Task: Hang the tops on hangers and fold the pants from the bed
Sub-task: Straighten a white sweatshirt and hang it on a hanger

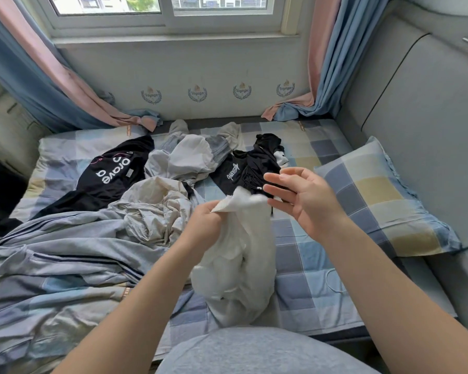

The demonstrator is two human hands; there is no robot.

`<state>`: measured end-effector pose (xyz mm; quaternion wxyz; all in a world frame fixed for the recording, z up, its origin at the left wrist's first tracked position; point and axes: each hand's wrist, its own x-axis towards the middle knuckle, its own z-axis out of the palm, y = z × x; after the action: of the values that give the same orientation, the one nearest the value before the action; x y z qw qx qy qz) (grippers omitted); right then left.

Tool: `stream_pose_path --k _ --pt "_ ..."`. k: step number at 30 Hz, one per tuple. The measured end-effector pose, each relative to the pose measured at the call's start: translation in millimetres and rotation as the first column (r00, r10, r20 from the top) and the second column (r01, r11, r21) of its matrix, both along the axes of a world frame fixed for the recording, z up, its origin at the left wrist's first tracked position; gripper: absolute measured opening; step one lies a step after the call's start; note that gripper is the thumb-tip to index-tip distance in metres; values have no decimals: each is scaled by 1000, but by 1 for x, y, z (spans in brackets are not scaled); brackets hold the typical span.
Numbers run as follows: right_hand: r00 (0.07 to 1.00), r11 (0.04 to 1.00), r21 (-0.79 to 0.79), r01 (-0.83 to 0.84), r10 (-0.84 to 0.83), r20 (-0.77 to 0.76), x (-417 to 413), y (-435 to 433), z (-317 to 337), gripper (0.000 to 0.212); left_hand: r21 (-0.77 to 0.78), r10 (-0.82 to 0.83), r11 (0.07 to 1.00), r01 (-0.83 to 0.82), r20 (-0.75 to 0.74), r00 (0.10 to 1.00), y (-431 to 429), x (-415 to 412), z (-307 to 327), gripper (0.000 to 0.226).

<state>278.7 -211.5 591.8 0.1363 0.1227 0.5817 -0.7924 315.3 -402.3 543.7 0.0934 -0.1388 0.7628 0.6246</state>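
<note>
Clothes lie heaped across the checked bed: at far left is a grey striped garment, and behind it a black top with white lettering. Next come a crumpled cream garment and a pale grey garment further back. At centre, the left hand grips the upper edge of a white garment, which hangs bunched toward the bed's near edge. Behind it lies a second black top. The right hand is spread, fingers straight, just beside the white garment's raised corner. A checked pillow rests at far right.
</note>
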Motion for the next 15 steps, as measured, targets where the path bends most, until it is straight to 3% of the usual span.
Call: stream_pose_path --k 4,8,12,15 --pt "998 996 76 -52 50 31 11 2 -14 8 143 125 981 -129 37 991 -2 -5 19 29" --pt "974 953 206 -223 227 4 25 -6 -36 6 286 209 935 -209 32 977 1 -9 39 30" --pt "904 857 358 -371 422 -74 38 -17 -57 32 390 181 903 -179 30 983 6 -8 59 24" --pt "882 771 513 -377 467 -54 37 -21 -80 41 441 190 878 -186 37 981 11 -6 68 22"
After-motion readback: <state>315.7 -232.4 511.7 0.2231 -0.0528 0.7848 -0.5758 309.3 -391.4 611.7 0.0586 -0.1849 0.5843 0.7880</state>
